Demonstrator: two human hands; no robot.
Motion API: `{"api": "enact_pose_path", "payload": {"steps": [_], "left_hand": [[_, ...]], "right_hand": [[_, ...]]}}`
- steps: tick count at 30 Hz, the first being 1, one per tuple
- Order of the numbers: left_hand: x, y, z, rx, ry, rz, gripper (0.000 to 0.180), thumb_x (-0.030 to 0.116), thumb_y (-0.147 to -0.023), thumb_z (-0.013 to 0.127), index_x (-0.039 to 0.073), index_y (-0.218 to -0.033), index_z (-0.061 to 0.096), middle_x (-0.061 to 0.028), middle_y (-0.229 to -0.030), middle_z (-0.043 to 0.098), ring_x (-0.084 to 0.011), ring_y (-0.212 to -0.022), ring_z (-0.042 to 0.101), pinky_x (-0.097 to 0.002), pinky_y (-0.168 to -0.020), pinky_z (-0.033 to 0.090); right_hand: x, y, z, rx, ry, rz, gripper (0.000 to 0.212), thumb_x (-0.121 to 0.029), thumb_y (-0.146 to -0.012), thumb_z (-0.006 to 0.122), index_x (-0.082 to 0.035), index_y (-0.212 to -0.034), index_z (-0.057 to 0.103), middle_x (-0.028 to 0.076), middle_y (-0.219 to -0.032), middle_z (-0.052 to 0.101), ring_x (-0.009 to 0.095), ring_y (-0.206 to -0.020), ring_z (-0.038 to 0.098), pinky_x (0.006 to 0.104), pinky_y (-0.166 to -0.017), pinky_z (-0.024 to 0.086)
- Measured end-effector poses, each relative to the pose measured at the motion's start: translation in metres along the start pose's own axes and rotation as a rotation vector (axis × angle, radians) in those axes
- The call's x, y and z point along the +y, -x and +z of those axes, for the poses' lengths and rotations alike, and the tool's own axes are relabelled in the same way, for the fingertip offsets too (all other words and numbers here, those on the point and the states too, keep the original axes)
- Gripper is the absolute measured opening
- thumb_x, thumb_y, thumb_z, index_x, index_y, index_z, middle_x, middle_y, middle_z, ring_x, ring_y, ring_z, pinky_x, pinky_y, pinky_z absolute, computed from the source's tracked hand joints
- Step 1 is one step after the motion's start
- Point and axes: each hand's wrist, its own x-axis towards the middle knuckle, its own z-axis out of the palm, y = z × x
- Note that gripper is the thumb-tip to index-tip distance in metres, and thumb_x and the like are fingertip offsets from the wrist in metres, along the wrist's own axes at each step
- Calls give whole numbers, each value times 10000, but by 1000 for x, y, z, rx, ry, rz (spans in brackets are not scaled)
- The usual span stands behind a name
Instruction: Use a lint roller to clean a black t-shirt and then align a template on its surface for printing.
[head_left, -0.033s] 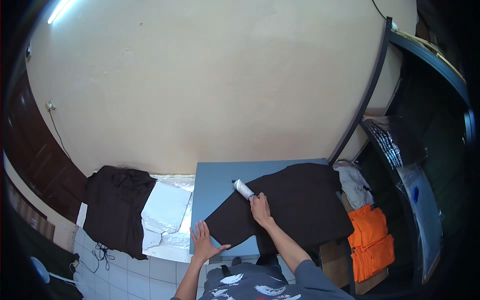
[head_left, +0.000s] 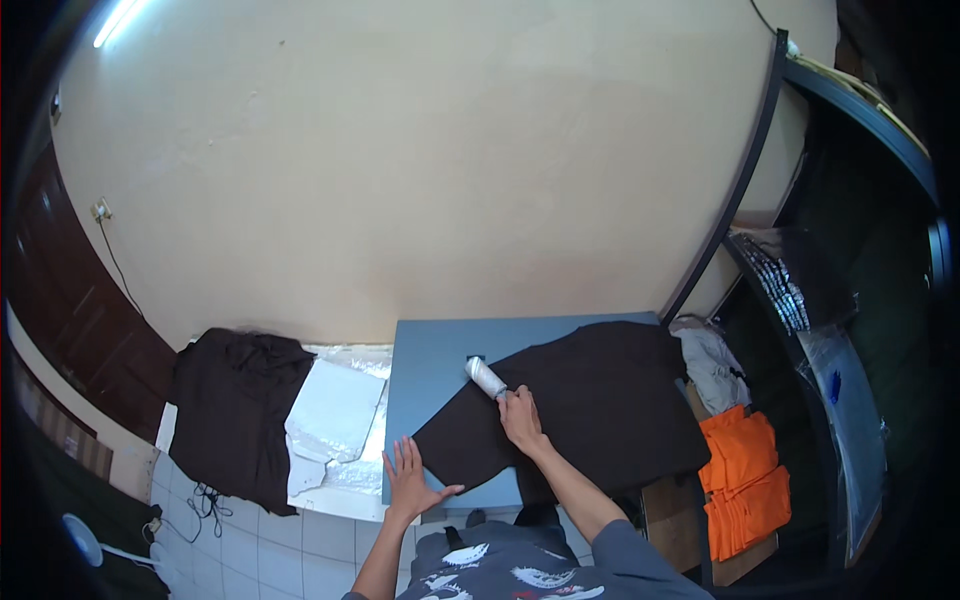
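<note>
A dark garment [head_left: 610,420], almost black, lies spread over the blue-grey table [head_left: 425,350], its sleeve stretching toward the left. My right hand [head_left: 521,420] is closed round the handle of a white lint roller [head_left: 486,378], whose roll rests at the upper edge of the sleeve. The handle is mostly hidden in my fingers. My left hand [head_left: 410,488] lies open at the table's left edge, fingers spread beside the sleeve's end and thumb touching its lower corner.
Left of the table, another dark garment [head_left: 240,420] lies beside white board pieces [head_left: 335,410] on a foil-covered surface. Folded orange cloth [head_left: 745,500] and a grey cloth [head_left: 712,370] sit to the right, by a dark metal frame [head_left: 735,190]. The wall stands behind.
</note>
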Motion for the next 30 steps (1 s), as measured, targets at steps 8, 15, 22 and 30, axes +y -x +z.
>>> {"api": "enact_pose_path", "payload": {"steps": [8,15,22,30], "left_hand": [[2,-10,-7,-45,-155,2,1604,931,-565,690,-140,-1590,78,-320,-1689,61,-471,-1579,-9,-647,-1225,-76],[-3,-8,-9,-79,-97,-21,1653,964,-531,671,-140,-1590,44,-316,-1693,21,-479,-1574,-52,-667,-1214,-85],[-6,-3,-5,-133,-71,-67,1688,965,-504,690,-134,-1592,15,-306,-1697,-15,-459,-1576,-94,-650,-1214,-114],[-1,-11,-12,-122,-103,-51,1693,937,-503,721,-142,-1586,-6,-326,-1689,-16,-437,-1586,-58,-626,-1232,-78]], "right_hand": [[-74,132,-6,-261,-177,-236,191,-114,-987,634,67,-1040,611,211,-1021,536,392,-965,567,482,-824,499],[-19,54,-3,-38,139,-1,248,-165,-1023,585,77,-985,628,213,-1036,538,375,-957,583,460,-832,518],[-17,58,-28,1,-155,138,256,-154,-1020,589,72,-921,656,247,-954,557,420,-910,584,500,-795,479],[-50,161,-34,-191,-218,27,186,-130,-971,665,52,-949,693,219,-954,586,393,-860,618,471,-762,507]]}}
